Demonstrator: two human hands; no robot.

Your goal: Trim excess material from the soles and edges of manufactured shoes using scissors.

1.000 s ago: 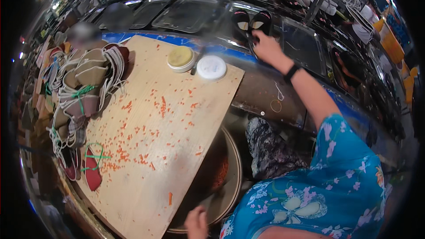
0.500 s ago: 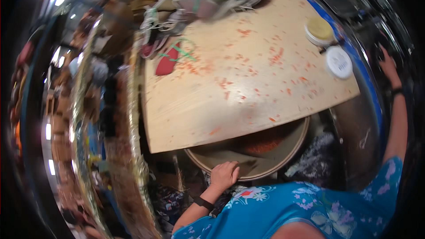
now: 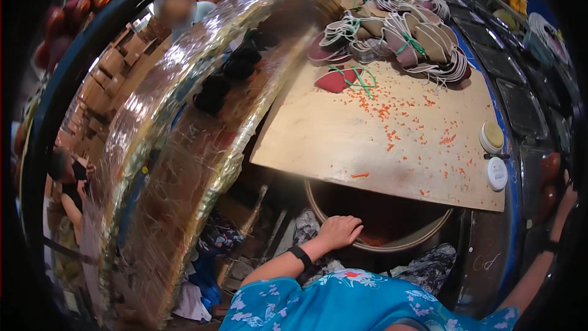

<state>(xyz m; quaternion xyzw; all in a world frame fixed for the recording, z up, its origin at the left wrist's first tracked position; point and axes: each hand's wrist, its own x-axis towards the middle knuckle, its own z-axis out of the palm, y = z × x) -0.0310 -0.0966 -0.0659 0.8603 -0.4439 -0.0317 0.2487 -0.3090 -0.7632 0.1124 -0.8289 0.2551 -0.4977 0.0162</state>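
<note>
My left hand (image 3: 340,232) rests, fingers stretched, on the near rim of a round bin (image 3: 401,247) with orange scraps inside. A pale wooden board (image 3: 300,141) covers the bin's far part. At the far right, my right hand (image 3: 568,193) is reaching beside glossy reddish-brown rounded pieces (image 3: 549,175); its fingers are mostly dark and cut by the picture's rim. On the board lie a red fabric piece with green string (image 3: 334,81), scattered orange scraps (image 3: 386,112), and a heap of shoe uppers with white cords (image 3: 422,37).
A jar with a yellowish top (image 3: 492,136) and a round white lid (image 3: 497,173) lie at the board's right edge. Dark trays (image 3: 520,107) line the right side. A foil-edged rack (image 3: 220,178) holding dark shoes (image 3: 211,95) stands left. Two people are beyond it, near cardboard boxes.
The view has swung left, so the rack and heap show more fully. My left hand stays on the bin rim. My right hand is now beside the reddish-brown pieces, which did not show before.
</note>
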